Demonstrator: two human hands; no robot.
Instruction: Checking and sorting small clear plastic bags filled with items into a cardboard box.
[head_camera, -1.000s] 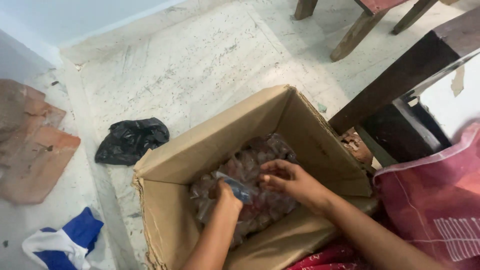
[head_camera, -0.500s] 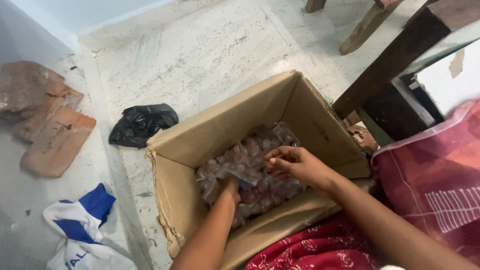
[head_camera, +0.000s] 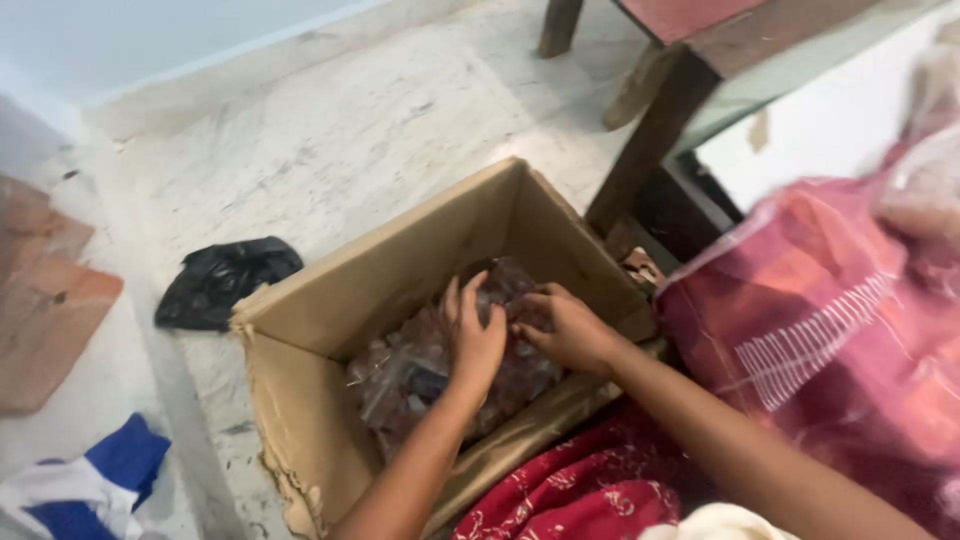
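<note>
In the middle of the frame an open brown cardboard box (head_camera: 330, 400) with torn lower edges stands on a pale marbled stone floor (head_camera: 330, 140), and both bare hands are down inside it. The left hand (head_camera: 473, 335) lies palm-down with its fingers spread and raised a little, resting on a heap of clear plastic packets of dark reddish-brown pieces (head_camera: 400, 385) that fills the bottom of the box; it presses on the heap but closes on nothing. The right hand (head_camera: 565, 325), just right of the left and nearly touching it, has its fingers curled in toward the thumb at the top of the same heap; whether they pinch a packet cannot be told, as the fingertips are hidden behind the left hand. Left of the box, a crumpled black plastic bag (head_camera: 225, 280) lies on the floor. At the far left edge lie flat reddish-brown clay tiles (head_camera: 45, 310), and in the lower left corner a blue and white cloth (head_camera: 85, 490). A large red woven sack with white stripes (head_camera: 830, 330) fills the right side, beside the box. In the upper right stands a dark wooden table leg (head_camera: 650, 140). Red patterned fabric (head_camera: 560, 490) shows at the bottom centre.
</note>
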